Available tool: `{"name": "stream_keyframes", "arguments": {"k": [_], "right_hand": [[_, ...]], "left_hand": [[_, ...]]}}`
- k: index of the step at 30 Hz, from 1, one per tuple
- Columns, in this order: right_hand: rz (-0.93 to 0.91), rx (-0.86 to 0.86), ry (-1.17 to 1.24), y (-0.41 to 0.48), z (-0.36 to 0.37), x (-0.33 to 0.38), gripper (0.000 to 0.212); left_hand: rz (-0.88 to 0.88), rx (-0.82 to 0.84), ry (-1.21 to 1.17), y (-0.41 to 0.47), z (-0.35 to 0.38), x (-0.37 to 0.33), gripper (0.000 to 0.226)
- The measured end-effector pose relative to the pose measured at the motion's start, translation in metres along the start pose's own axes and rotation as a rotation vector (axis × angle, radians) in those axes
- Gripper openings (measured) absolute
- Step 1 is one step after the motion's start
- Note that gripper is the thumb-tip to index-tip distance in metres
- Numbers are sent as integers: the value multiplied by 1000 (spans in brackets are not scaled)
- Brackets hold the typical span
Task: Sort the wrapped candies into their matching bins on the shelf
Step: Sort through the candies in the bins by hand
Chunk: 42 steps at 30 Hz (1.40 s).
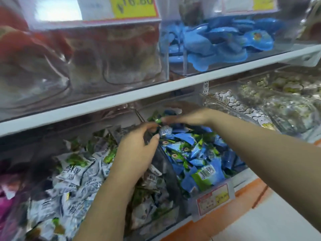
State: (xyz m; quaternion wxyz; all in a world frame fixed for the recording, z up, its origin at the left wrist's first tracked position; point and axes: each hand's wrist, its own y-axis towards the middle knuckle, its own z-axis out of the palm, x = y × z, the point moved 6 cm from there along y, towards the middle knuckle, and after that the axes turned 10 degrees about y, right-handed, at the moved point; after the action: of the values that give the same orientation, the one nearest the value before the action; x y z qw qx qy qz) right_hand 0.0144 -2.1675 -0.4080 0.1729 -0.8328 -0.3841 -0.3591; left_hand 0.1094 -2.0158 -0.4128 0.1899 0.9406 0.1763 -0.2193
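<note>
- Candies in blue wrappers (199, 153) heaped in the middle bin of the lower shelf, up to its front wall, behind a price label (215, 199).
- Candies in white-and-green wrappers (78, 173) piled in the bin to the left, parted from the blue heap by a dark divider (167, 169).
- Left hand (137, 150) over that divider, fingers curled, thumb and forefinger pinching a silver-wrapped candy (165, 131) just above the back of the blue heap.
- Right hand (188, 115) reaching in from the right, deeper in the same bin, fingertips near the silver-wrapped candy. Badly blurred, with a small green bit (158, 121) at the fingertips; cannot tell whether gripping or loose.
- White edge of the upper shelf (121, 100) directly over both hands, with little room between it and the heaps.
- Above that edge, a clear bin of blue flat packs (225, 40) and a yellow price tag (135, 6).
- To the right, a bin of clear packets (246, 108) just beside the right forearm.
- Orange lip of the lower shelf (246, 188) along the front, below the bins.
- Pink wrappers (7, 202) at the far left edge.
</note>
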Motion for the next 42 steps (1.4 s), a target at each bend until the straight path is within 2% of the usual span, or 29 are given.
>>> {"name": "stream_keyframes", "arguments": {"k": [2, 7, 14, 21, 26, 29, 33, 35, 37, 39, 42], "right_hand": [[-3, 27, 47, 17, 5, 0, 67], [84, 172, -140, 31, 22, -8, 43], [146, 353, -492, -6, 12, -23, 67], [81, 344, -596, -58, 2, -33, 63], [10, 247, -488, -68, -4, -30, 73], [-31, 160, -356, -68, -9, -23, 63], [-13, -66, -231, -44, -35, -21, 43], [18, -115, -157, -24, -44, -21, 43], [49, -84, -116, -6, -41, -20, 44], [79, 37, -210, 12, -26, -23, 48], [171, 152, -304, 31, -3, -40, 73]], "left_hand": [[7, 19, -19, -2, 1, 1, 26], [31, 11, -103, 1, -2, 3, 21], [37, 36, -113, 2, -1, 4, 26], [37, 16, -90, 2, -1, 4, 26], [26, 15, -80, 1, -1, 4, 26], [27, 8, -78, 1, -3, 2, 27], [21, 6, -69, 2, -3, 0, 28], [10, 2, -75, 3, -2, 1, 28], [7, -12, -84, 4, -2, 1, 26], [3, -32, -87, 5, -2, 1, 25], [1, -63, -77, 6, -1, 4, 25]]}}
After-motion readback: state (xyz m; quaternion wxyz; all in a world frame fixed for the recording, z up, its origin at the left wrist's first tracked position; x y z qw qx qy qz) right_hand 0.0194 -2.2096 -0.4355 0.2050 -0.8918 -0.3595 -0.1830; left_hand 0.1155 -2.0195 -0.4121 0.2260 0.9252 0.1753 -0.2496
